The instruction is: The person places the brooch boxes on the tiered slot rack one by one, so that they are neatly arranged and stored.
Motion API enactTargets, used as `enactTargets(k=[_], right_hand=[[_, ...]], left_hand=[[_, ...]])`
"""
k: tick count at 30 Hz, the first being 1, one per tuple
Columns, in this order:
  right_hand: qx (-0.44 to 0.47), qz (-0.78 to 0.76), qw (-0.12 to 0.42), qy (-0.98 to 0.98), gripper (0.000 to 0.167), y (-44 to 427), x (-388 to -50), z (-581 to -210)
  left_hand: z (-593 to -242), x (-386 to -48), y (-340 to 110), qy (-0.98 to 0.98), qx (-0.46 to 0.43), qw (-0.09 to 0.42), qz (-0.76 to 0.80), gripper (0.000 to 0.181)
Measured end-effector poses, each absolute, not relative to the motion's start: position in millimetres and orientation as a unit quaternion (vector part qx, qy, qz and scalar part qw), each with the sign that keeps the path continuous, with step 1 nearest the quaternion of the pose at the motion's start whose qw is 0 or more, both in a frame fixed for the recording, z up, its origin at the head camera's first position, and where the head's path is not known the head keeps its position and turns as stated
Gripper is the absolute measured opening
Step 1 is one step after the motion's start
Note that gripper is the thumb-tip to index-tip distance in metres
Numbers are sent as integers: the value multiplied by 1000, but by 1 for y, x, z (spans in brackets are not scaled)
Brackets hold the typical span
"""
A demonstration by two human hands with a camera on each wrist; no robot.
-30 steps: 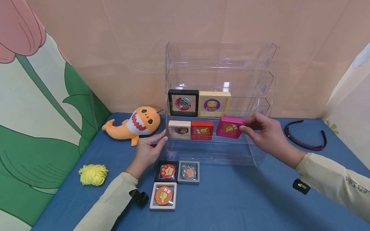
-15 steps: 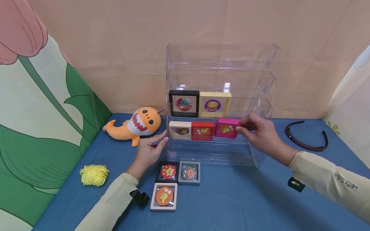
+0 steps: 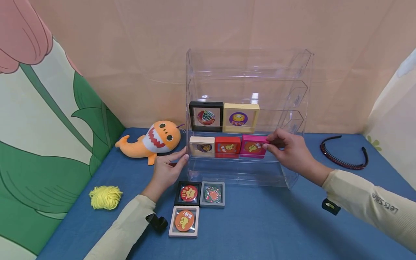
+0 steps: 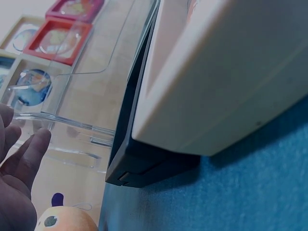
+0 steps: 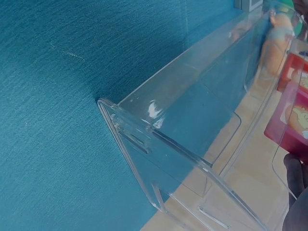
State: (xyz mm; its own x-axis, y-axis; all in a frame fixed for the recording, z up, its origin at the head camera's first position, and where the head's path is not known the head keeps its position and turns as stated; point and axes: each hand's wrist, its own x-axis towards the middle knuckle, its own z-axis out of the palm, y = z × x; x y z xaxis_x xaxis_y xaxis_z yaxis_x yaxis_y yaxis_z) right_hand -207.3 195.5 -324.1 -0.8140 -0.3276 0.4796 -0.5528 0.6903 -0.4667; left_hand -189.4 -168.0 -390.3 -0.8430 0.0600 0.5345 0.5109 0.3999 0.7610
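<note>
A clear acrylic rack with stepped shelves stands on the blue table. My right hand pinches a pink display frame by its right side; the frame stands on a lower shelf, beside a red frame. In the right wrist view, dark fingertips touch the pink frame's edge. A cream frame is at that row's left end. My left hand holds the rack's left side edge between thumb and fingers. On the shelf above stand a black frame and a pale yellow frame.
Flat on the table before the rack lie a black frame, a grey frame and a pale pink frame. An orange shark plush and yellow yarn are at the left. A dark headband lies at the right.
My right hand has moved left and slightly down with the pink frame, which went from tilted and apart to upright against the red one. The left hand stays on the rack.
</note>
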Motion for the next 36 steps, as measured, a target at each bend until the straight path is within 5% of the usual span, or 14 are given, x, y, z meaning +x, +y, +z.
enactTargets(k=[13,36], right_hand=[[264,284,181,-904,22,195,-209,-323],[253,286,152,-912,25,195,-209,-321]], left_hand=[[-358,-167,-155,-819,-166,220,-504,32],[-392,-190,-168,-805,-188,227,-515,34]])
